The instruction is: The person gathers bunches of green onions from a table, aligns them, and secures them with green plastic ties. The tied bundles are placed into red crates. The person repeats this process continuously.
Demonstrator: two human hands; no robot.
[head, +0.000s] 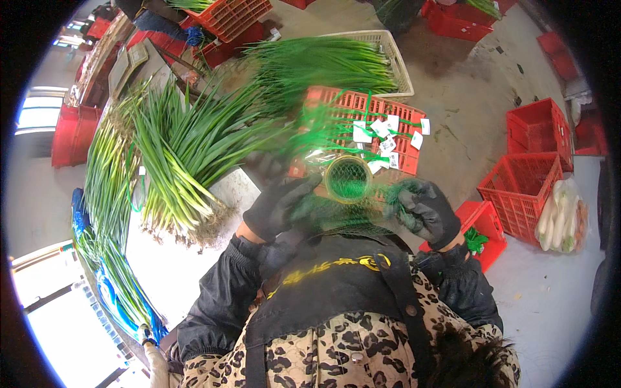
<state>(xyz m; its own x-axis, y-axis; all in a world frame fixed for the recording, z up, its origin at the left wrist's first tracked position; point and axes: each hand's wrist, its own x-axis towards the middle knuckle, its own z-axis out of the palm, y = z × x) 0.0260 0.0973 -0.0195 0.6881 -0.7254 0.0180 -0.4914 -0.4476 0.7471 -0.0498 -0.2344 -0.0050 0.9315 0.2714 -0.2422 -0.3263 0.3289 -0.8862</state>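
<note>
In a dark glove, my right hand (427,208) grips green mesh netting (351,223) right of a yellow-rimmed ring or tube (348,179). My left hand (286,203), also gloved, lies at the ring's left side, partly behind the blurred net; whether it grips the ring or the net I cannot tell. The net passes over the ring and spreads in front of my apron. Just beyond, green ties with white tags (388,144) lie on an upturned-looking red plastic crate (410,114). Left of my left hand, green onions (179,194) with roots rest on a pale table.
A cream plastic crate (405,72) holds more green onions beyond the red one. Red crates (519,179) stand at the right, beside a clear bag of white radishes (558,218). More green onions (106,194) lie at the far left. A person's arm (155,22) shows at the upper left.
</note>
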